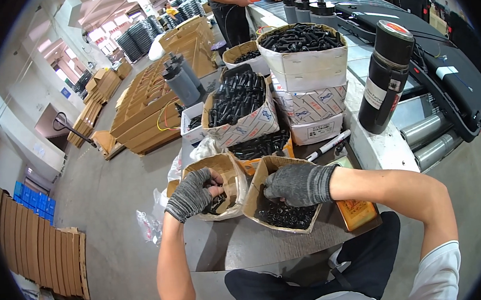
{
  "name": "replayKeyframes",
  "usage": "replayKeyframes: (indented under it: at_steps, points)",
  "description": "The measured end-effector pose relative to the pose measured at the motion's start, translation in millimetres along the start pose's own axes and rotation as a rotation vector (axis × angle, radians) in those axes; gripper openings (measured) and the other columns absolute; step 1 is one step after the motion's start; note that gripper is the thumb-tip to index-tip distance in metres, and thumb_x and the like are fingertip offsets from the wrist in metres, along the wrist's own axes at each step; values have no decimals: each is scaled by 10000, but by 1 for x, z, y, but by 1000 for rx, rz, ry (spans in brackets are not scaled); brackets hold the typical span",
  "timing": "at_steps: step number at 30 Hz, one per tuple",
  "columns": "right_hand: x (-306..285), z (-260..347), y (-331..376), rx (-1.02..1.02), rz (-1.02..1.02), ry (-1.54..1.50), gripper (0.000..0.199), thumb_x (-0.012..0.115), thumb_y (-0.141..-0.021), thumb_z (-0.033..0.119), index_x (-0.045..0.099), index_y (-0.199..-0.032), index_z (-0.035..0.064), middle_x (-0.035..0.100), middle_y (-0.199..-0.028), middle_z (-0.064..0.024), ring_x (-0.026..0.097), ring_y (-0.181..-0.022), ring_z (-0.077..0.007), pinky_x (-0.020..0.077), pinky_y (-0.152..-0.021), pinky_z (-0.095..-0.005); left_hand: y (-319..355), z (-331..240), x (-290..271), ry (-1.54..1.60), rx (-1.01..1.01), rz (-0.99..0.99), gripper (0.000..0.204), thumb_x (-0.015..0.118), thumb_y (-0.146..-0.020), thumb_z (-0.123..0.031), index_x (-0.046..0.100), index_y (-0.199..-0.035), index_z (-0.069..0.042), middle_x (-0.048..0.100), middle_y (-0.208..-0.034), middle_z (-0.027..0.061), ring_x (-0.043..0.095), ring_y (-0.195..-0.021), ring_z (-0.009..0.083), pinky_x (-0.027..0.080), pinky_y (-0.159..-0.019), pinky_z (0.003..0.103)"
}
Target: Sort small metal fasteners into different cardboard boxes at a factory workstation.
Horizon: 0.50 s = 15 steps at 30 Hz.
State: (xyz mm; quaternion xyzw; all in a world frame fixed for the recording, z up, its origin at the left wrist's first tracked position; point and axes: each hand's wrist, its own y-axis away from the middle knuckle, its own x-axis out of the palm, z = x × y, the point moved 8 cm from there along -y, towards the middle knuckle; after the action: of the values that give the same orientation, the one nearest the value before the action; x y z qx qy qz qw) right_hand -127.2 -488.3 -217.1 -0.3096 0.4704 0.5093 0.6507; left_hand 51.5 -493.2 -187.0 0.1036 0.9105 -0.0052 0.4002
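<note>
In the head view, two open cartons stand side by side on the dark tabletop [275, 249]. The left hand [191, 197], in a grey knit glove, dips into the left carton [229, 212], which holds small dark parts [217, 206]; its bare-tipped fingers [216, 191] are curled with the thumb close, and whether they pinch a part I cannot tell. The right hand [304, 184], gloved alike, reaches into the right carton [250, 205], above a layer of black rings [291, 216]; its fingers are bent and partly hidden, so their hold cannot be told.

Behind the right carton, three boxes are stacked: an open white one [302, 70] heaped with black bolts [300, 36], one with printed drawings [311, 101], and one with a printed label [318, 129]. One white marker [329, 145] bears dark lettering. One black flask [387, 78] carries a white label and a red cap sticker; one orange-labelled container [358, 214] lies beside the right forearm.
</note>
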Motion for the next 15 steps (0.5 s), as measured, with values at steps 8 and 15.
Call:
replayKeyframes:
  at_steps: [8,15]
  points:
    - [-50,12,19,101,-179,-204,232,632,-880,178,639,-1078,57,658,-1009,-130,636,-956,-306,500,-845,-374,10,-13,-20,209,29,-155,202,722,-794,-87,665,-965,6,672,-845,52,615,-808,128,510,-762,287]
    - [-86,11,16,67,-509,-750,402,617,-923,299,589,-1128,-46,685,-946,-114,654,-859,-155,515,-786,-290,27,-92,-14,338,292,-440,176,714,-788,-24,691,-963,-25,682,-911,75,635,-843,158,503,-771,283]
